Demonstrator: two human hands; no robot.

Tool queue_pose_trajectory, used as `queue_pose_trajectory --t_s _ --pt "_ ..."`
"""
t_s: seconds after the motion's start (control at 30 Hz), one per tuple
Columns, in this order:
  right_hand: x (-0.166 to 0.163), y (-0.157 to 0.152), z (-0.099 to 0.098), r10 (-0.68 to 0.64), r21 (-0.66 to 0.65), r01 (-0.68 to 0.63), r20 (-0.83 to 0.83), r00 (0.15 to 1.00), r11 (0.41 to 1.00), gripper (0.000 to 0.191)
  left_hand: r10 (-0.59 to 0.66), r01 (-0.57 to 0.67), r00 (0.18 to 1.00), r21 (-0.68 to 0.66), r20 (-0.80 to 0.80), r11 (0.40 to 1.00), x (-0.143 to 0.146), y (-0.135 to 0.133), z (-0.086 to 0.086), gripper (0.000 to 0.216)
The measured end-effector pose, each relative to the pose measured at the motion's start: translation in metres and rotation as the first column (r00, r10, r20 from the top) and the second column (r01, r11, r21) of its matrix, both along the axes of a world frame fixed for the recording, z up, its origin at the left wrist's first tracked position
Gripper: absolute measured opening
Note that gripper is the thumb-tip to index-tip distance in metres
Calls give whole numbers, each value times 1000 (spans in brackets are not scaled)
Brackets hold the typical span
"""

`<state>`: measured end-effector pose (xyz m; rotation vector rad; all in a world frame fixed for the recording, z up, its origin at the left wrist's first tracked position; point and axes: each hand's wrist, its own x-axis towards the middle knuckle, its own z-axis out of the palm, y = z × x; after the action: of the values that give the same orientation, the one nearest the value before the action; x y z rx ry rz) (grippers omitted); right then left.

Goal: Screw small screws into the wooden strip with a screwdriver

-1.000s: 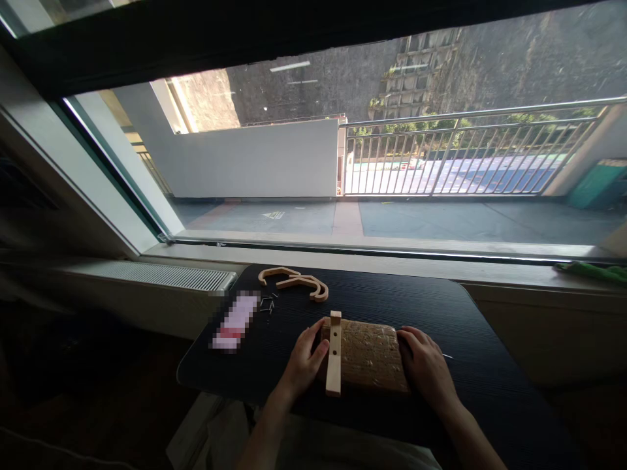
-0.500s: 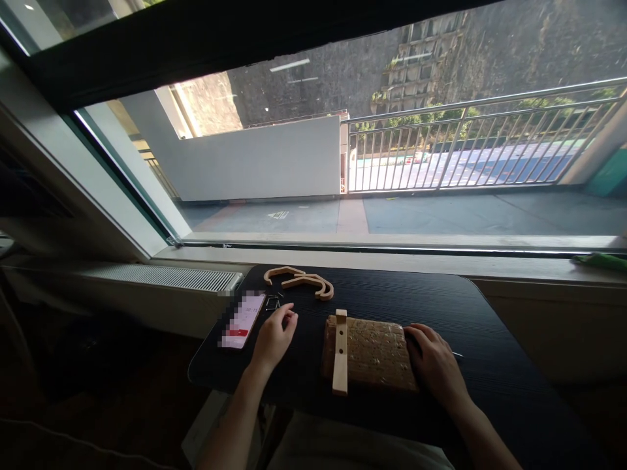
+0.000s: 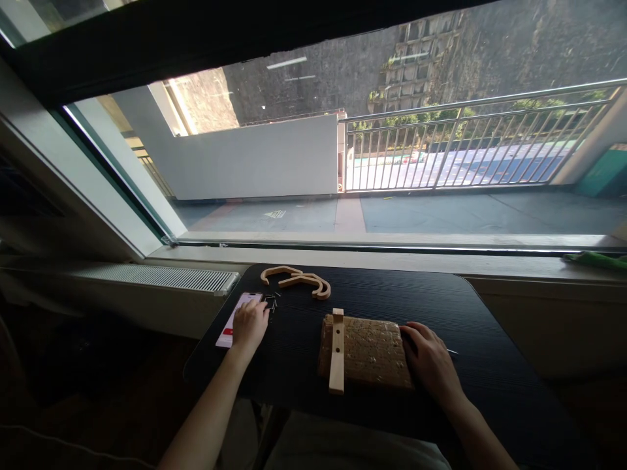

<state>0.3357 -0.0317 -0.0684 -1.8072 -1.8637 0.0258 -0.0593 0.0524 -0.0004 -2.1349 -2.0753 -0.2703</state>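
A tan wooden block lies on the black table, and a pale wooden strip with small holes rests across its left end. My right hand rests against the block's right edge with fingers curled; a thin nail pokes out beside it. My left hand lies over a phone with a lit screen near the table's left edge, fingers loosely bent, close to several small dark nails.
Curved wooden pieces lie at the back of the table. A white radiator runs along the left under the window sill. A green cloth sits on the sill at far right. Outside are a balcony and railing.
My left hand has left the wooden strip and block and moved left onto the phone. The right hand has stayed at the block's right edge.
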Motion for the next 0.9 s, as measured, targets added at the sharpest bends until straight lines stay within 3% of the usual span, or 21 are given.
queue_pose_trajectory --t_s 0.17,0.6,0.9 --pt "-1 -1 2 2 -4 -2 -12 1000 1000 32 -48 47 995 -17 -83 999 3 5 -2 30" --pt "-1 0 4 6 -10 -6 -51 999 1000 31 -75 73 996 -38 -54 997 2 3 -8 35" --pt "-2 -2 5 4 -1 -4 -84 996 1000 29 -155 154 987 -16 -52 988 -4 6 -10 26"
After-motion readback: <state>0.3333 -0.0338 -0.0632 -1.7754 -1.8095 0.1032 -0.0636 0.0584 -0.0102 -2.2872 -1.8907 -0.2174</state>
